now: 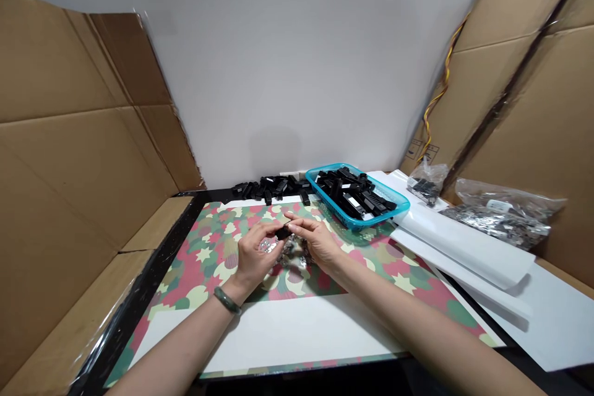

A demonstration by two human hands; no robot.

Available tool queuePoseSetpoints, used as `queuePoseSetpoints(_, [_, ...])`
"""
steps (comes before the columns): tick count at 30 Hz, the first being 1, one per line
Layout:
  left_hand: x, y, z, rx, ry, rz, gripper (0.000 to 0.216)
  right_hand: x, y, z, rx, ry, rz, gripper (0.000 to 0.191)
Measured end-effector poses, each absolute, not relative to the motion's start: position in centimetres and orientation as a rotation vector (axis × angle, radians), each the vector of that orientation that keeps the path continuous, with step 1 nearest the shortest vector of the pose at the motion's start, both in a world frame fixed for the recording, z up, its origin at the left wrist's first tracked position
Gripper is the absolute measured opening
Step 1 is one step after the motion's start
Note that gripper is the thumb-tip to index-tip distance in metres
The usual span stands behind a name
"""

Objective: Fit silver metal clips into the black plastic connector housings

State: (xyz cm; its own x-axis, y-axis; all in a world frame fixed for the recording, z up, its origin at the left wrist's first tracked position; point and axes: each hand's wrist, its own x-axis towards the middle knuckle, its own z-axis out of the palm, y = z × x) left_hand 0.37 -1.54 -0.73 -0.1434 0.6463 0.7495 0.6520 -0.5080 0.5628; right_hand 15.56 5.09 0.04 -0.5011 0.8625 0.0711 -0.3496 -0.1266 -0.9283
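Between the fingertips of my left hand (257, 250) is a small black plastic piece (283, 232), held above the camouflage-patterned sheet (208, 260). My right hand (318, 238) pinches at the right side of the same piece; whether its fingers also hold a tiny part cannot be made out. Just under both hands lies a heap of small shiny metal parts (301, 255), partly hidden by the fingers. A dark green bangle (227, 301) circles my left wrist.
A blue plastic basket (355, 223) full of black pieces stands behind my right hand. More black pieces (273, 187) lie along the wall. Bags of metal parts (501, 223) and black parts (426, 185), plus rolled white paper (464, 241), sit right. Cardboard panels (69, 74) flank both sides.
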Motion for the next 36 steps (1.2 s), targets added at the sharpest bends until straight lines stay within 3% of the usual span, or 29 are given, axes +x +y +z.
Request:
queuePoseSetpoints(10, [1.1,-1.7,-1.1,-2.053,-1.666,-2.021,0.019,15.0,4.2,-0.7,-0.575,-1.359,1.612,0.027])
queuePoseSetpoints(18, [0.8,-1.6,-1.2,-2.114,-1.591,-1.989,0.016,16.0,4.9,0.2,-0.596,-1.709,1.219,0.016])
queuePoseSetpoints(23, [0.6,-1.6,-1.2,-2.157,-1.572,-2.013,0.016,16.2,5.3,0.3,-0.629,-1.69,1.247,0.013])
queuePoseSetpoints(30, [0.7,-1.7,-0.9,-2.208,-1.616,-2.167,0.013,16.7,5.5,0.8,-0.627,-1.692,1.468,0.051])
queuePoseSetpoints(36, [0.8,-1.4,-1.0,-2.179,-1.702,-2.354,0.014,16.6,5.6,0.7,-0.6,-1.763,1.397,0.033])
